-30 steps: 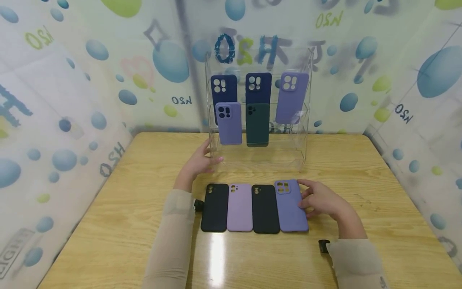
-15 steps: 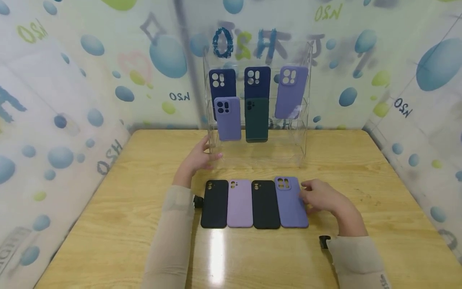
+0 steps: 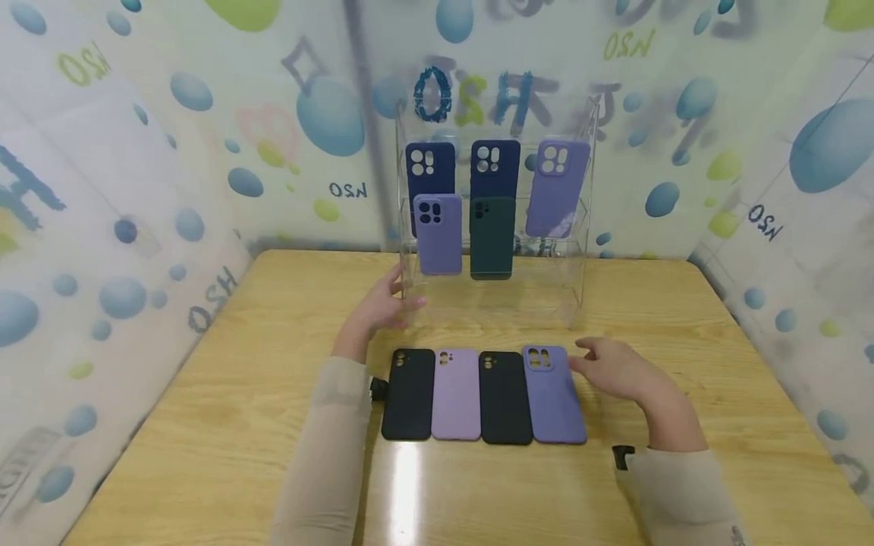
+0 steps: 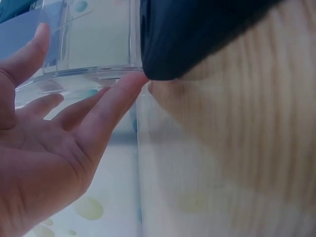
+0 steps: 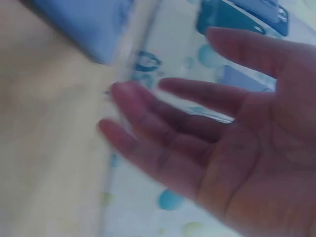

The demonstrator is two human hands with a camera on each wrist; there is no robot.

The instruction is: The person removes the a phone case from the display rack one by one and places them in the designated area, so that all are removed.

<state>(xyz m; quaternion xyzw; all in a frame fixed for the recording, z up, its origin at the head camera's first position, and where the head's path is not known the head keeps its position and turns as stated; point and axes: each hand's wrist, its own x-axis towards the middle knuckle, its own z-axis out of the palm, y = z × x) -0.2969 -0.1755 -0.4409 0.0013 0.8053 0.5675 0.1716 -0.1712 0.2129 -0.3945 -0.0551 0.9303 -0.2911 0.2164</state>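
A clear display stand (image 3: pixel 539 296) with stepped tiers holds several phone cases at the back of the table. My left hand (image 3: pixel 378 309) is at its lower left corner; in the left wrist view the fingers are extended along the clear plastic, the thumb apart. Four cases lie in a row in front: a black case (image 3: pixel 408 394), a lilac case (image 3: pixel 456 394), another black case (image 3: pixel 505 398) and a violet-blue case (image 3: pixel 556 398). Just right of that last case hovers my right hand (image 3: pixel 614 370). Its fingers (image 5: pixel 158 163) are spread and loosely bent, with nothing in the palm.
On the stand, a navy case (image 3: pixel 432 171), a second navy case (image 3: pixel 495 171) and a light purple case (image 3: pixel 558 189) fill the upper tier. Below them are a purple case (image 3: pixel 440 243) and a dark green case (image 3: pixel 493 243). A patterned backdrop (image 3: pixel 293 220) borders the wooden table (image 3: pixel 225 379).
My right hand has let go of the violet-blue case and drawn slightly away to the right. That case lies in the row as before. The left hand stays at the stand.
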